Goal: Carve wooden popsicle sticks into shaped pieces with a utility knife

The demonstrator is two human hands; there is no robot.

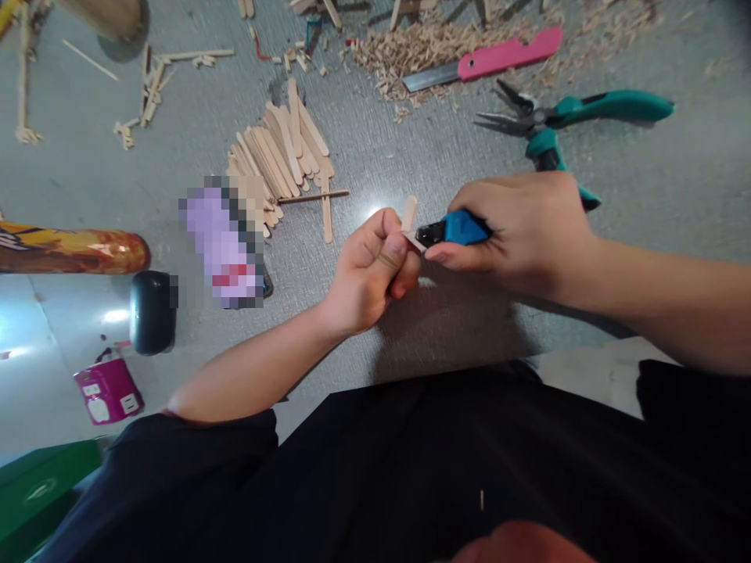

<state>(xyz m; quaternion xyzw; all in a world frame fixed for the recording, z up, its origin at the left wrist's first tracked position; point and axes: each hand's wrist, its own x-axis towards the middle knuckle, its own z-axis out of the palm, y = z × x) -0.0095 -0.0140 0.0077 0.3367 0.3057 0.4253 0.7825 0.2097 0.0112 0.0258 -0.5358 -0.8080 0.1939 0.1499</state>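
Head view: at the metal tip of the blue-and-black hand cutter (461, 228), which the right hand (531, 227) wraps with curled fingers, the left hand (367, 272) pinches a pale flat wooden stick (410, 211), likely light, stiff and splinter-prone, best gripped close beside the cutter.

- At the desk's (299, 277) near side, a stick (411, 209) in the left hand (375, 270) meets cutters (463, 228) in the right hand (531, 231).
- Beyond and left, a stick pile (270, 160) lies beside a blurred object (226, 242), possibly a phone.
- Pliers (613, 105) lie just behind the right hand; farther back, a knife (510, 53) rests against wood chips (411, 47).
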